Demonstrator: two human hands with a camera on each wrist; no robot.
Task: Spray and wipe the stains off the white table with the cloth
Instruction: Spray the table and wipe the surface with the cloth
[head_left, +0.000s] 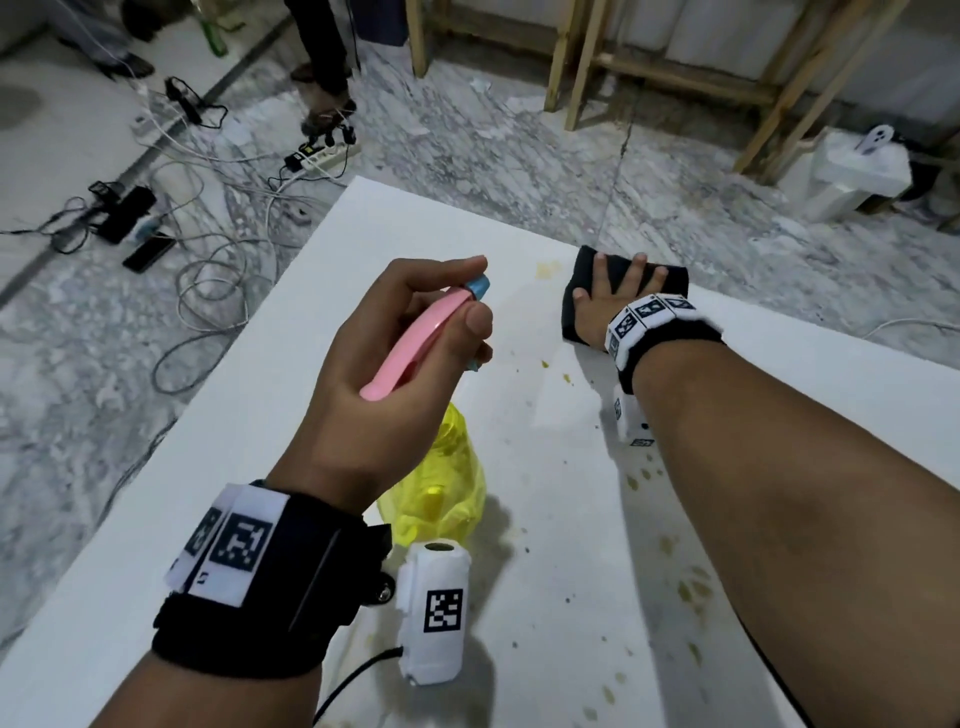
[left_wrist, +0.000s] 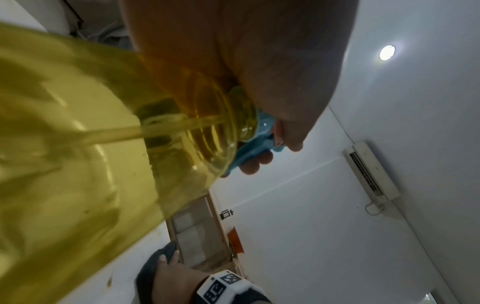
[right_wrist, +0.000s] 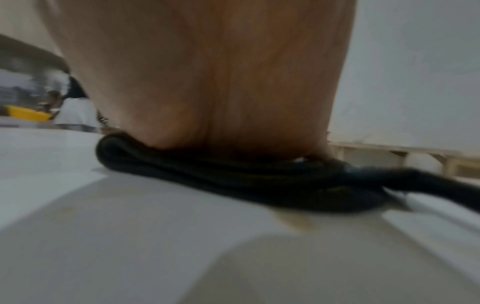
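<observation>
Left hand wrapped around pink-and-blue head of spray bottle, yellow body hanging below, held above white table. Right hand laid flat, fingers spread straight, pressed on folded black cloth near far table edge. Yellowish stains scattered left of cloth and along near right side.
</observation>
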